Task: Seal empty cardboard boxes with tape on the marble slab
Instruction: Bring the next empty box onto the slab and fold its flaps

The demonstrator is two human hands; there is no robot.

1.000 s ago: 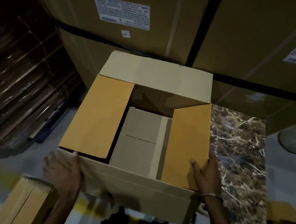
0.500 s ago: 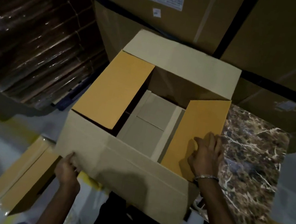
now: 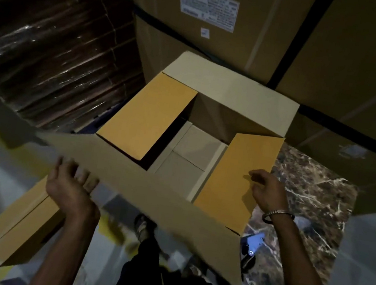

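An empty cardboard box stands on the dark marble slab, its top open. The two orange side flaps are folded inward, the far flap stands up. My left hand grips the near long flap at its left end, fingers curled under its edge, and the flap is swung up over the opening. My right hand rests on the right side flap with loosely bent fingers, pressing it down. A blue tape dispenser lies on the slab just right of the box's near corner.
Large stacked cartons with labels and black straps rise right behind the box. A wrapped bundle of flat cardboard stands at the left. A flat folded box lies on the grey floor at lower left. My foot shows below the flap.
My left hand has lifted the near long flap from hanging down to swung up over the opening. My right hand has slid further onto the right side flap. The camera has moved closer.
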